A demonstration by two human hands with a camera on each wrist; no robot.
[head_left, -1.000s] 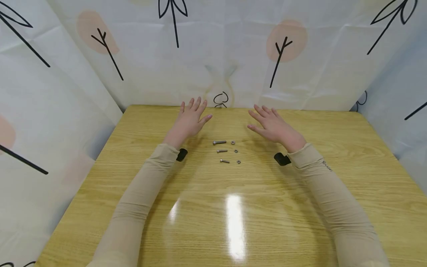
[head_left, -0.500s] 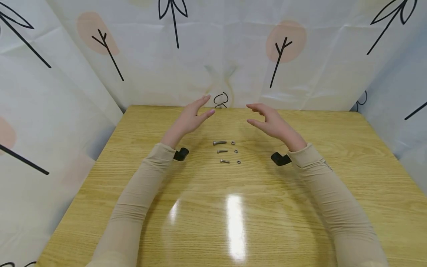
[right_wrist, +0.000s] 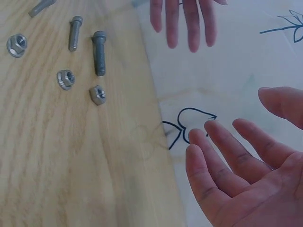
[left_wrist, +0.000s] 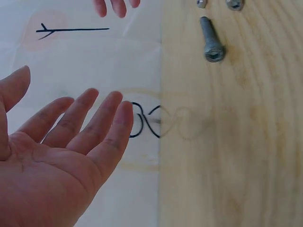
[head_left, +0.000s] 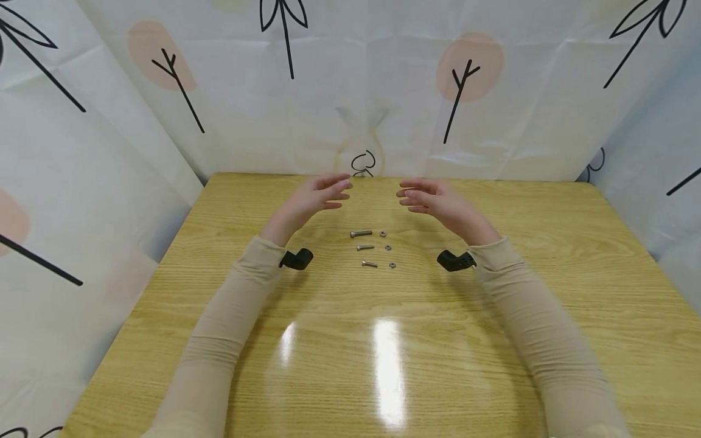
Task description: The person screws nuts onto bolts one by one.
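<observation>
Three bolts lie in a column at the table's middle: the largest bolt at the back, a smaller bolt, and a third bolt at the front. To the right of each lies a nut: the back nut, the middle nut and the front nut. My left hand hovers behind and left of them, palm turned inward, fingers loosely extended, holding nothing. My right hand mirrors it on the right, also empty, as its palm shows in the right wrist view.
A wooden table reaches back to a white patterned cloth, which also hangs at both sides. Dark wrist-worn devices stick out below the left sleeve and right sleeve.
Both hands have turned from palms down with fingers spread to palms facing each other, fingertips pointing inward. The bolts and nuts have not moved.
</observation>
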